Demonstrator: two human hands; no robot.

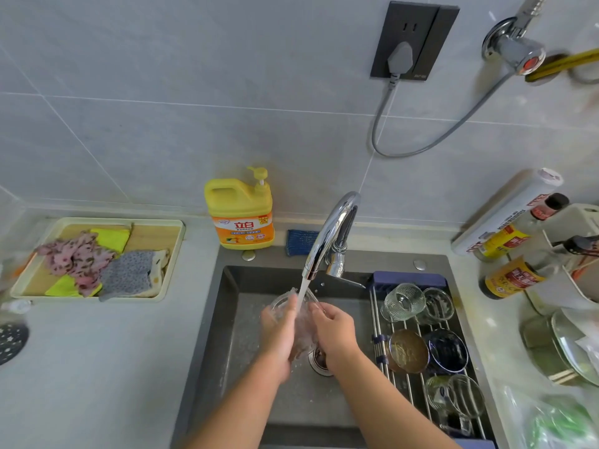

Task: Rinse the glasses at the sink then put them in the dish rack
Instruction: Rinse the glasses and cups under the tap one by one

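A clear ribbed glass (285,301) is held under the running stream of the chrome faucet (327,238), over the dark sink (233,319). My left hand (278,335) grips its left side and my right hand (335,332) holds its right side; water splashes between them. The dish rack (379,322) spans the sink's right part. On it lie two clear glasses (405,301) at the back, a brown bowl (406,351) and a dark bowl (449,351) in the middle, and more clear glasses (453,396) at the front.
A yellow detergent bottle (241,215) and a blue sponge (299,243) stand behind the sink. A tray of cloths (97,260) sits on the left counter. Sauce bottles (512,277), a roll and plates (570,348) crowd the right counter. A drain (319,361) lies below my hands.
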